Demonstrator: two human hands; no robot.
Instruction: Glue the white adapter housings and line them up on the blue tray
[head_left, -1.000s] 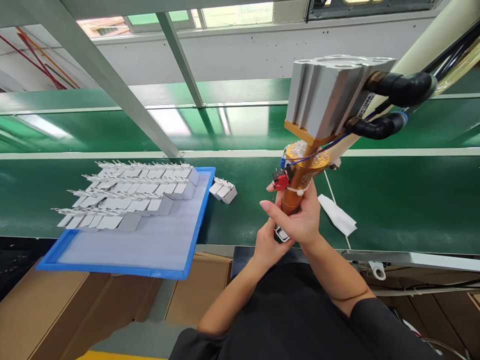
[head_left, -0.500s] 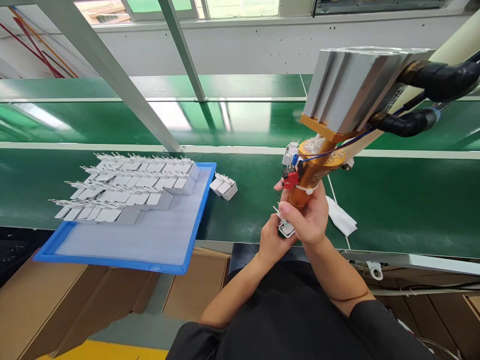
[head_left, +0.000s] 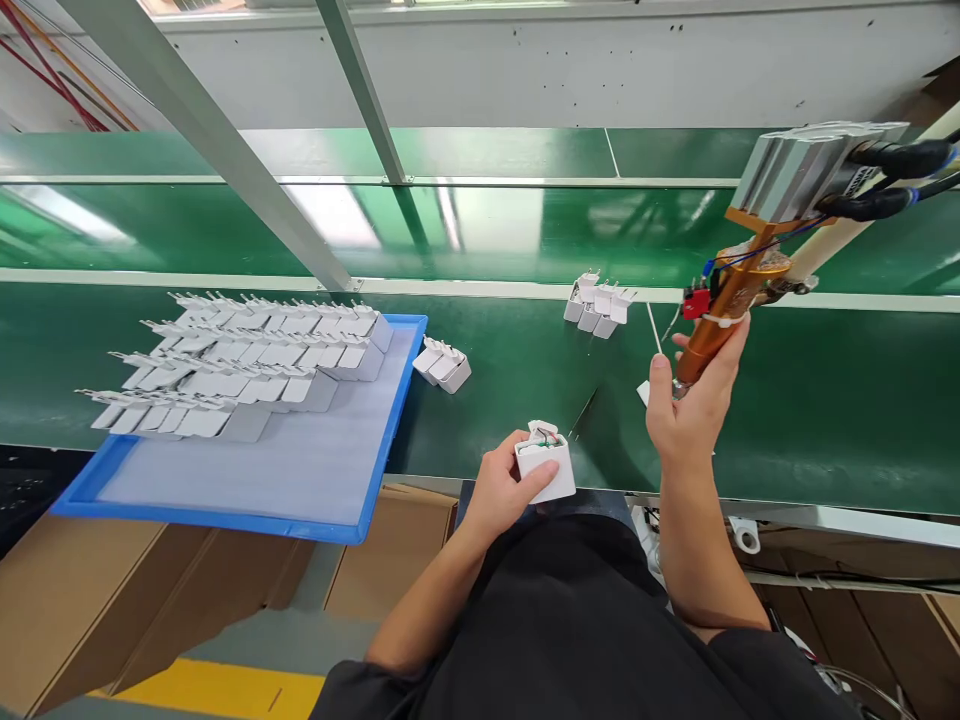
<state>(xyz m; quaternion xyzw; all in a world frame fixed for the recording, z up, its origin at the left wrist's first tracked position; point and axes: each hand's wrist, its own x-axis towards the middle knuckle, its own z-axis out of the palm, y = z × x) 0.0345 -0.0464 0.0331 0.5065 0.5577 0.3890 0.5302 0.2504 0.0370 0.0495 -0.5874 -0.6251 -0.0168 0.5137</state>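
My left hand [head_left: 504, 490] is closed around a white power adapter case [head_left: 548, 470] at the near edge of the bench. Its end is uncovered, with wires and a bit of green inside, and a small white flap tilts up there. Off to the right, my right hand [head_left: 694, 405] grips an orange glue gun [head_left: 724, 315] by its lower barrel, apart from the case. A red switch [head_left: 696, 302] is strapped to the barrel, and a grey finned block [head_left: 802, 175] tops it. The gun's tip is partly hidden by my fingers.
At left a blue-rimmed tray [head_left: 362, 520] bears rows of white adapters [head_left: 240, 345]. Two small groups stand on the green bench: one near the tray [head_left: 442, 364], another farther back [head_left: 598, 305]. Black hoses [head_left: 900, 160] trail from the gun. A slanting metal post [head_left: 225, 150] rises at left.
My right hand has drawn the glue gun right, away from the adapter case. My left hand has shifted slightly left and down, and the case is now in plain sight.
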